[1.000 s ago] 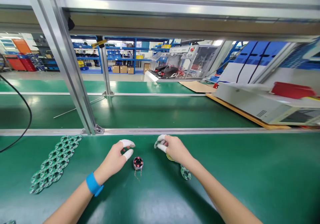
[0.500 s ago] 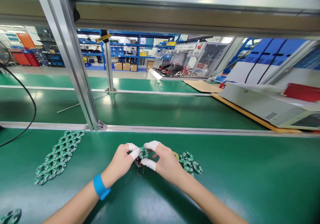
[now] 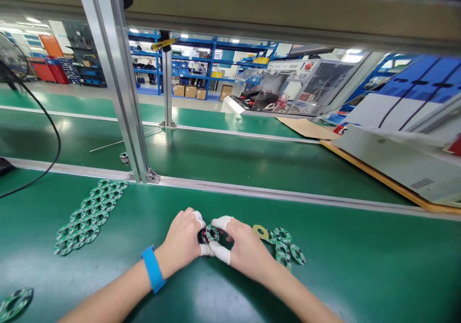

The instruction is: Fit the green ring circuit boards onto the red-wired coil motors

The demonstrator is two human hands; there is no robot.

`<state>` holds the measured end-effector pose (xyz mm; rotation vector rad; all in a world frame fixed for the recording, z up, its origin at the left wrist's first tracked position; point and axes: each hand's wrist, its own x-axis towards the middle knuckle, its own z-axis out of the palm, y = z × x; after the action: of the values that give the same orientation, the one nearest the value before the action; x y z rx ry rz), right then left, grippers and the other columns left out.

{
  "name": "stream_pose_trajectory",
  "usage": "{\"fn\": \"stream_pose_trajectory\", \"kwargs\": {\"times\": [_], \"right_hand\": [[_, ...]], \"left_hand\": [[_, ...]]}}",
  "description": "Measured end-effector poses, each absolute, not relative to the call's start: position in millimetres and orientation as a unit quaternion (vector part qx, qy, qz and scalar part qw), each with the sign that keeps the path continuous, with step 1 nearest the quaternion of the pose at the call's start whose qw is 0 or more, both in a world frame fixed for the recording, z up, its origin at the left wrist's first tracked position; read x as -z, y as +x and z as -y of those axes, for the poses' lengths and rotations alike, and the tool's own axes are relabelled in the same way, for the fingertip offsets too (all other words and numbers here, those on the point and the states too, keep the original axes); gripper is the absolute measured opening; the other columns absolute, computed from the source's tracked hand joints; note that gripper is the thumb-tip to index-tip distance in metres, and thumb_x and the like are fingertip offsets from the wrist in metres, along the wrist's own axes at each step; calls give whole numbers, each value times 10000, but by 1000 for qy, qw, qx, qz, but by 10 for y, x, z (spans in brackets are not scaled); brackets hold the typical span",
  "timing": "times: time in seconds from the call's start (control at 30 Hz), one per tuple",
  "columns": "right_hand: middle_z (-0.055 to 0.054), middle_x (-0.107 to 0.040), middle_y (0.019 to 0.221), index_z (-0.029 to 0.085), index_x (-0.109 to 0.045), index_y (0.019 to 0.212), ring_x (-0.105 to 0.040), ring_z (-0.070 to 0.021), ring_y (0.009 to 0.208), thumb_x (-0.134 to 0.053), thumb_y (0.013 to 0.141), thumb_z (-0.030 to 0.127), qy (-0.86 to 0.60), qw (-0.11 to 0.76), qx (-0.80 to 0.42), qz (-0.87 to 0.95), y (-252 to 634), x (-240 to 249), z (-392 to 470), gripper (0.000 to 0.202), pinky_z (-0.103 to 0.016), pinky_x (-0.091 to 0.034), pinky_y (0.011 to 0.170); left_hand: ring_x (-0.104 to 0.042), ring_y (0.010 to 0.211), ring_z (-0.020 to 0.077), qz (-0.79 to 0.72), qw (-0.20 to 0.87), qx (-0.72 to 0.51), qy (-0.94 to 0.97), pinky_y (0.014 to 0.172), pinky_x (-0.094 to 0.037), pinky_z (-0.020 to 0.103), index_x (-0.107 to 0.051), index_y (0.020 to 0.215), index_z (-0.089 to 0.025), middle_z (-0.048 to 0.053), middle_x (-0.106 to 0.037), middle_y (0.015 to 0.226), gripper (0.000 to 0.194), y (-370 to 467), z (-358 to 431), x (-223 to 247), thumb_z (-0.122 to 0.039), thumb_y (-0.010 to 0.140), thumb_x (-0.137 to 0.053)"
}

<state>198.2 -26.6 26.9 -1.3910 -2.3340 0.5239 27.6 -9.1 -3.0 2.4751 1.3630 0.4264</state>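
Both of my hands meet over the green table, white covers on the fingertips. My left hand is closed around a small dark part with reddish windings, mostly hidden by my fingers. Against its right side sits a ring-shaped green circuit board. My right hand grips this board between thumb and forefinger, its other fingers curled behind. Right of that hand lie several loose ring boards and a yellow ring.
Overlapping ring boards lie in rows at left, with another ring board near the bottom left corner. A metal post rises from the aluminium rail. Behind it is a small wound part. A black cable hangs at left.
My left hand has turned so its fingers wrap the wound part, and its hanging wires are out of sight. The ring board now faces more sideways. The camera view has shifted.
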Motion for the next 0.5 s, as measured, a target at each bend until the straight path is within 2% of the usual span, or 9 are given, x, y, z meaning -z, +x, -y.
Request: {"fn": "stream_pose_trajectory", "kwargs": {"times": [0.1,0.23,0.5], "right_hand": [[-104,-641,918,148,-618,1041,-593,-225,784,-622,742,269,-491,156,-163,842,1941,-246,294,322,-320,-481,679],[-124,-641,944,137,-616,1033,-610,-251,837,-582,801,253,-487,147,-127,852,1977,-196,313,262,-347,-497,719],[-104,-657,841,137,-650,917,-623,-252,741,-565,819,190,-487,71,-30,870,1972,-196,344,140,-333,-503,632]], "left_hand": [[-477,812,232,-480,137,-143,854,663,-350,335,-588,698,-166,74,-580,795,398,284,91,43,-560,752,-579],[-478,804,230,-488,146,-149,848,655,-341,335,-592,698,-170,67,-583,792,431,288,101,63,-599,732,-578],[-489,797,212,-501,158,-150,837,653,-330,325,-601,698,-177,44,-593,782,458,310,113,66,-636,705,-587]]}}
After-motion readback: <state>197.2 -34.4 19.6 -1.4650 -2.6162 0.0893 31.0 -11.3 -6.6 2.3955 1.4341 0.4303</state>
